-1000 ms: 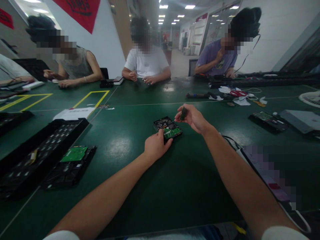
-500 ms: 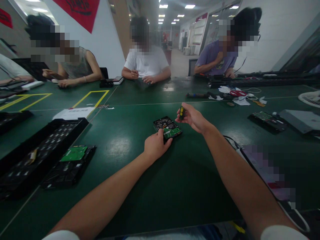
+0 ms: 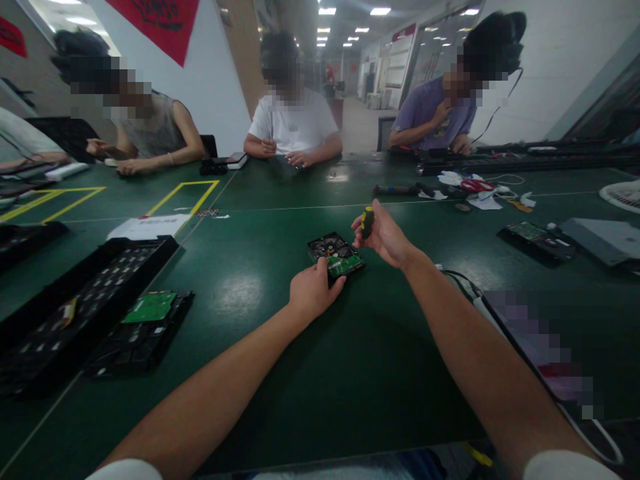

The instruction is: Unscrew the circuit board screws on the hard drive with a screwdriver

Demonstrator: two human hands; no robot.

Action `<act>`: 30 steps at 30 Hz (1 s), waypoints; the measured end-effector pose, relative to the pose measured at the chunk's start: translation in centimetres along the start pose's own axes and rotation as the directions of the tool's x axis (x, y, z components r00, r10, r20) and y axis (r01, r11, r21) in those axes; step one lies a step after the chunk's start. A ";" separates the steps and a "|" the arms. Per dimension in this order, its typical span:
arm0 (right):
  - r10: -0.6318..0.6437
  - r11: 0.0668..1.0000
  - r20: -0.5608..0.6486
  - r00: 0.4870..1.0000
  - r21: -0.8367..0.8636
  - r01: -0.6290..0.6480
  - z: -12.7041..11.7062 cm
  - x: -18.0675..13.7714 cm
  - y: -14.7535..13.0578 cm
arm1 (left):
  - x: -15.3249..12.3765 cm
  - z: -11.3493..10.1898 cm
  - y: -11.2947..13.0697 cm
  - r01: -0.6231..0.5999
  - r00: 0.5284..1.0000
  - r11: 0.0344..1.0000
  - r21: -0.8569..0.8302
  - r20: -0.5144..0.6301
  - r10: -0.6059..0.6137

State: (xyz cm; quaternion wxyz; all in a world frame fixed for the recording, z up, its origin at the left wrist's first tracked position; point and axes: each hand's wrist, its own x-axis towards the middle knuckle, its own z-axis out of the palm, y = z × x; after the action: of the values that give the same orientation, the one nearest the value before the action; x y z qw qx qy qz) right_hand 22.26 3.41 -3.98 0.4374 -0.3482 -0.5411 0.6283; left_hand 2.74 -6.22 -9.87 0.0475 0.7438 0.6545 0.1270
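A hard drive (image 3: 345,263) lies on the green table with its green circuit board facing up. My left hand (image 3: 313,290) grips its near left edge, fingers over the side and thumb along the front. Just right of and above the drive, my right hand (image 3: 383,233) is closed around a screwdriver (image 3: 367,222) with a yellow and black handle. Its handle stands roughly upright; the shaft and tip are too small to make out against the drive's right edge.
Left lie a long black tray (image 3: 125,257) and another hard drive (image 3: 150,310). Rightward are a third drive (image 3: 537,241), a grey box (image 3: 605,240) and a cabled device (image 3: 525,340). Scraps and red-handled scissors (image 3: 475,187) lie farther back. Several people sit across the table.
My right hand has shifted slightly, and the screwdriver handle leans a little differently. My left hand and the hard drive stay in place.
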 end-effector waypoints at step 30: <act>-0.004 1.000 -0.018 1.000 -0.009 0.004 -0.4 -0.4 -0.9 | 0.0 -0.2 0.2 0.020 1.000 1.000 0.005 0.020 -0.021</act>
State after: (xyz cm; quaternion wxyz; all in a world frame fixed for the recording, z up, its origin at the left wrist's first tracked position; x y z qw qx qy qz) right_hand 22.94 3.23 -3.16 0.4421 -0.3547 -0.5406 0.6217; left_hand 2.87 -6.24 -9.60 0.0534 0.7384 0.6619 0.1174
